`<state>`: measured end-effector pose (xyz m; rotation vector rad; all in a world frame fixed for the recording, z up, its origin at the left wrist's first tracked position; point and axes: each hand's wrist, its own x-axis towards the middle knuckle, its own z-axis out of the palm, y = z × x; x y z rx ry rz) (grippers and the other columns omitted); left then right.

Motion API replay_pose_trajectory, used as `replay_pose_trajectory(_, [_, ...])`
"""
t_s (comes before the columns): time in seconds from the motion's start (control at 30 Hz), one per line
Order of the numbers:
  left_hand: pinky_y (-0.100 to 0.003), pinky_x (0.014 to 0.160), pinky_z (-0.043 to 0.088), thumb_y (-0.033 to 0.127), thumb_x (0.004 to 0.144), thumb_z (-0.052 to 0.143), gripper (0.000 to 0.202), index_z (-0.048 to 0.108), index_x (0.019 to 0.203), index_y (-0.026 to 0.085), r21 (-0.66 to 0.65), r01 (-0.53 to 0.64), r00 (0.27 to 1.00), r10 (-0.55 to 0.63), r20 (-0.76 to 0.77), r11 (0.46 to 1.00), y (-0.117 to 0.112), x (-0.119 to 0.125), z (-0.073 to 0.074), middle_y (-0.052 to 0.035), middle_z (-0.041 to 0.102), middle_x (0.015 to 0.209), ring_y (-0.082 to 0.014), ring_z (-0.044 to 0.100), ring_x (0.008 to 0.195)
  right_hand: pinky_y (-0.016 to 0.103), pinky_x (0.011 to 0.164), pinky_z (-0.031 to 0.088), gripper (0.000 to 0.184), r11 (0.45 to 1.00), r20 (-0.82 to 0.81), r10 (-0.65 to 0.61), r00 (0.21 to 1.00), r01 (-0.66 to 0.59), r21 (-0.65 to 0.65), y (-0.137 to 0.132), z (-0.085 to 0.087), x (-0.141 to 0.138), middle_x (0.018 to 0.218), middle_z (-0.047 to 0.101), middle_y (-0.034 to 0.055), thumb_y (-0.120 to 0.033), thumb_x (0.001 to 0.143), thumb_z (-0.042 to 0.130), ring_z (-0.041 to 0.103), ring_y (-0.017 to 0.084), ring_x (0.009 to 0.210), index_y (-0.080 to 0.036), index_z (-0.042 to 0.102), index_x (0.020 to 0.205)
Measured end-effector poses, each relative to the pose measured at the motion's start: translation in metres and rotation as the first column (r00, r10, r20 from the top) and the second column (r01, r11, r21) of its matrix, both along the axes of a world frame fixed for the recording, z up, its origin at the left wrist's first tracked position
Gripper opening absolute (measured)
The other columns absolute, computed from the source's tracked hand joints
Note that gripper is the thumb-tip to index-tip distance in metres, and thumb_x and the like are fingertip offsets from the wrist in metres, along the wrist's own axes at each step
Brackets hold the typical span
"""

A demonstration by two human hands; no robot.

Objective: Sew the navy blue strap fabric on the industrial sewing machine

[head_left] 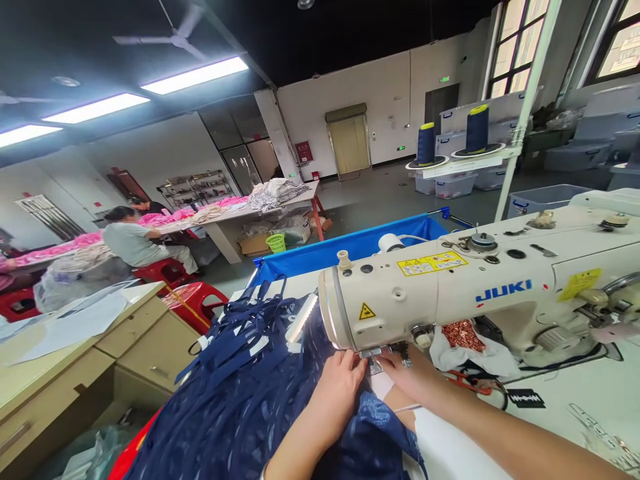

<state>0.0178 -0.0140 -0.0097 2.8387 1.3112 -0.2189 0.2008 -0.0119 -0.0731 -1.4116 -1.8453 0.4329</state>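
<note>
Head view is showing both hands working at the needle end of a cream Juki sewing machine point(480, 293). The left hand point(340, 383) is lying palm down on a heap of navy blue fabric point(240, 407), its fingers point(353, 363) lying loosely together and pressing the cloth flat just before the presser foot point(374, 360). The right hand point(413, 377) is resting beside it, just right of the foot, on a white piece point(383, 385) lying between the two hands; whether its fingers are pinching that piece or only pressing it cannot be told, as the machine head is hiding the tips. The navy fabric is spreading from under the needle area leftward and down over the edge of the white table point(590, 393), with loose navy strips point(235, 333) trailing across its top. Behind the machine, two navy thread cones point(477, 128) are standing on a rack. A blue bin point(350, 250) is sitting behind the table. Farther off at left, a seated person point(133, 240) is working at a long table point(235, 217) carrying pink cloth.
</note>
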Motion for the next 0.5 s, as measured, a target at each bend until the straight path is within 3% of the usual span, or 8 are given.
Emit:
replay_pose_trajectory(0.13, [-0.043, 0.098, 0.042, 0.007, 0.091, 0.042, 0.048, 0.048, 0.137, 0.019, -0.003, 0.032, 0.997, -0.032, 0.065, 0.999, 0.001, -0.002, 0.001, -0.0139, 0.051, 0.131, -0.0287, 0.045, 0.119, 0.041, 0.092, 0.050, 0.029, 0.990, 0.159, 0.059, 0.986, -0.079, 0.118, 0.000, 0.000, 0.002, 0.103, 0.073, 0.0042, -0.017, 0.088, 0.052, 0.066, 0.027, 0.101, -0.031, 0.071, 0.105])
replay_pose_trajectory(0.3, [-0.043, 0.098, 0.042, 0.006, 0.089, 0.044, 0.052, 0.047, 0.138, 0.023, -0.018, 0.029, 0.994, -0.027, 0.108, 0.999, 0.002, -0.007, -0.004, -0.0122, 0.051, 0.131, -0.0276, 0.046, 0.117, 0.040, 0.093, 0.051, 0.027, 0.982, -0.058, 0.168, 0.984, -0.172, -0.073, 0.003, 0.019, 0.013, 0.112, 0.070, 0.0050, -0.031, 0.091, 0.049, 0.063, 0.027, 0.108, -0.027, 0.070, 0.106])
replay_pose_trajectory(0.5, [-0.042, 0.099, 0.041, 0.000, 0.085, 0.043, 0.069, 0.038, 0.143, 0.035, -0.036, 0.097, 0.980, -0.089, 0.179, 0.995, 0.002, -0.015, -0.009, -0.0063, 0.049, 0.136, -0.0249, 0.045, 0.118, 0.036, 0.097, 0.046, 0.026, 0.936, -0.245, 0.262, 0.933, -0.307, -0.170, -0.006, 0.045, 0.020, 0.109, 0.071, 0.0033, -0.039, 0.086, 0.054, 0.062, 0.025, 0.107, -0.026, 0.072, 0.099])
